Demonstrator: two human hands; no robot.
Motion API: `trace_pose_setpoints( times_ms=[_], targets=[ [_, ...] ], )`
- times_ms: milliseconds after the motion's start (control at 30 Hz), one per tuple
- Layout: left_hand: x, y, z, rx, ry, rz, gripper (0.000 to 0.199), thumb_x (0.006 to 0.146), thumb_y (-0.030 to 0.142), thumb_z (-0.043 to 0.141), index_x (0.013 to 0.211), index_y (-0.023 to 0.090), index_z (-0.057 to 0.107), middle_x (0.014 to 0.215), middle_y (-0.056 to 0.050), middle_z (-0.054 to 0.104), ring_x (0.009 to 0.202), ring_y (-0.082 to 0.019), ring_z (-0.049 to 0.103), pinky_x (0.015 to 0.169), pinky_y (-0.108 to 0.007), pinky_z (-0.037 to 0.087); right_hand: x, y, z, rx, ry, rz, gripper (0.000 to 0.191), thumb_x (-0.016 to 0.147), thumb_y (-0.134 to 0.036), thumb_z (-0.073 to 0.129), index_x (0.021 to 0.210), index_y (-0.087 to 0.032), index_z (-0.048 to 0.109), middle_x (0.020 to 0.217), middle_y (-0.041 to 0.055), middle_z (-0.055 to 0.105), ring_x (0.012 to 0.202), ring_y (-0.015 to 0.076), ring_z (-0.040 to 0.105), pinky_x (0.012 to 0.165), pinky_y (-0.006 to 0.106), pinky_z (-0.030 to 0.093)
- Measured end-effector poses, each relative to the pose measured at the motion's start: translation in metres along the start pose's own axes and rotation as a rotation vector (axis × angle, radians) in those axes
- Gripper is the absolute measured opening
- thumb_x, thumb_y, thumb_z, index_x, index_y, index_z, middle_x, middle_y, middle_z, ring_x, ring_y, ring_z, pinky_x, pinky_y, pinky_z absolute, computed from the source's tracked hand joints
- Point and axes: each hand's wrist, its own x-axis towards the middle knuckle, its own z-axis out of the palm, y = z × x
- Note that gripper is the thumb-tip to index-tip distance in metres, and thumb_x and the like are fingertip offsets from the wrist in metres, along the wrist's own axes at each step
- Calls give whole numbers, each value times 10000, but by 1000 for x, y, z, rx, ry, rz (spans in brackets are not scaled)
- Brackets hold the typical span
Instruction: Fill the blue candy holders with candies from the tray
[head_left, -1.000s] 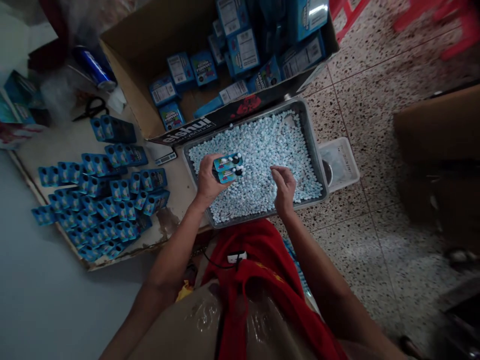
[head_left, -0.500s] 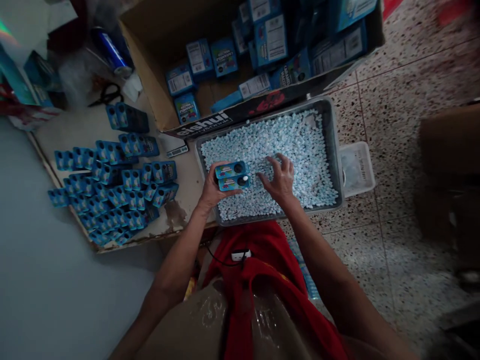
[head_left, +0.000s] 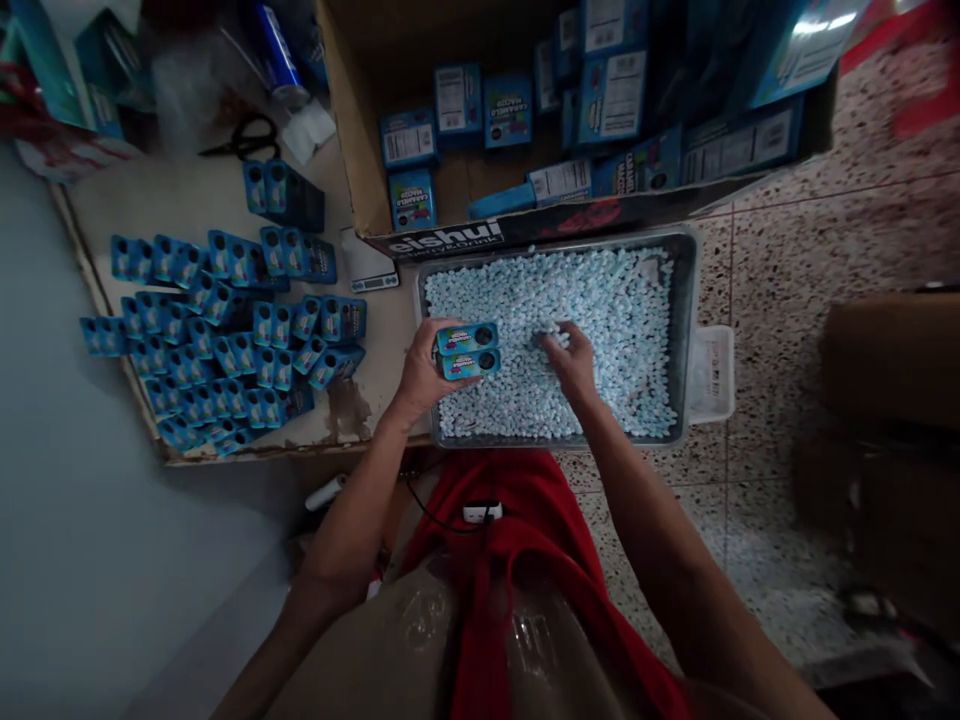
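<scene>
Two small blue boxes (head_left: 469,352), each with a dark round hole in its top, lie side by side in my left hand (head_left: 420,375), over the left part of a metal tray (head_left: 691,300). Pale blue and white candies (head_left: 615,350) fill the tray. My right hand (head_left: 574,360) is at the candies near the tray's middle, its fingers drawn together around some of them. Rows of similar blue boxes (head_left: 225,350) stand on the table (head_left: 349,410) to the left.
Behind the tray, a large cardboard box (head_left: 360,150) holds several blue packages (head_left: 611,95). A small scale (head_left: 371,270), black scissors (head_left: 251,138) and a blue can (head_left: 277,55) are at the back left. A plastic container (head_left: 712,375) sits right of the tray.
The fingers of my right hand have closed on candies. A white candy that lay at the hole of the nearer held box no longer shows there. The view has shifted.
</scene>
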Motion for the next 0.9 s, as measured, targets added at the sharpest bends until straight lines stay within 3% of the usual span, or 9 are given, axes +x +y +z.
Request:
trace_pose_setpoints(
  times_ms=[133, 233, 367, 467, 533, 667, 733, 800, 900],
  targets=[
    [3, 16, 9, 217, -32, -11, 707, 638, 259, 972, 1248, 253, 614, 1211, -64, 682, 1168, -298, 663, 1029, -411, 544, -16, -37, -16, 784, -196, 94, 268, 756, -473, 698, 893, -263, 603, 797, -6, 629, 691, 151, 556, 621, 269, 467],
    [7, 32, 18, 308, -68, -34, 699, 629, 199, 946, 1246, 241, 620, 1213, -74, 675, 1162, -311, 649, 1020, -427, 543, -37, -71, -12, 959, -217, -38, 257, 834, -517, 648, 830, -271, 573, 858, 7, 625, 811, 161, 621, 755, 300, 527],
    [11, 52, 31, 373, -88, -50, 712, 613, 205, 947, 1248, 226, 626, 1218, -83, 670, 1143, -322, 642, 1006, -446, 539, -58, -100, 14, 864, -55, -292, 389, 909, -485, 634, 649, -246, 470, 744, -7, 549, 773, 153, 567, 808, 319, 494],
    [14, 61, 38, 393, -82, -52, 688, 614, 210, 952, 1224, 220, 634, 1193, -85, 674, 1135, -328, 645, 1012, -459, 534, -58, -102, 27, 685, 40, -386, 464, 945, -493, 644, 609, -244, 444, 681, -26, 469, 693, 140, 472, 741, 315, 449],
    [15, 59, 38, 360, -87, -36, 704, 609, 234, 974, 1226, 230, 636, 1194, -79, 681, 1150, -327, 652, 1024, -460, 537, -48, -95, 23, 667, 134, -342, 476, 977, -531, 595, 635, -252, 416, 675, -38, 414, 655, 136, 416, 691, 307, 429],
    [11, 37, 33, 143, -39, -31, 797, 613, 352, 1021, 1289, 258, 609, 1258, -73, 695, 1154, -299, 697, 991, -437, 581, -18, -68, -6, 893, 315, -114, 487, 961, -556, 568, 670, -261, 313, 639, -72, 298, 590, 122, 339, 624, 264, 427],
    [6, 22, 33, -22, -29, -41, 822, 619, 451, 1019, 1293, 247, 595, 1248, -81, 711, 1100, -285, 732, 931, -425, 612, -10, -52, -18, 827, 271, -33, 479, 928, -563, 620, 663, -254, 368, 638, -70, 353, 603, 113, 394, 627, 244, 451],
    [0, 11, 35, -183, -48, -56, 851, 606, 532, 1011, 1284, 236, 591, 1196, -88, 736, 1053, -285, 757, 874, -419, 633, -11, -37, -26, 631, 148, 31, 443, 904, -600, 655, 693, -241, 504, 703, -38, 524, 671, 118, 517, 666, 250, 500],
    [-7, 1, 41, -338, -27, -94, 875, 593, 580, 1004, 1287, 241, 593, 1207, -105, 744, 1077, -296, 763, 880, -430, 643, -23, -19, -33, 235, -32, -11, 449, 899, -670, 628, 849, -226, 662, 922, 48, 712, 824, 182, 660, 747, 319, 573]
  ],
)
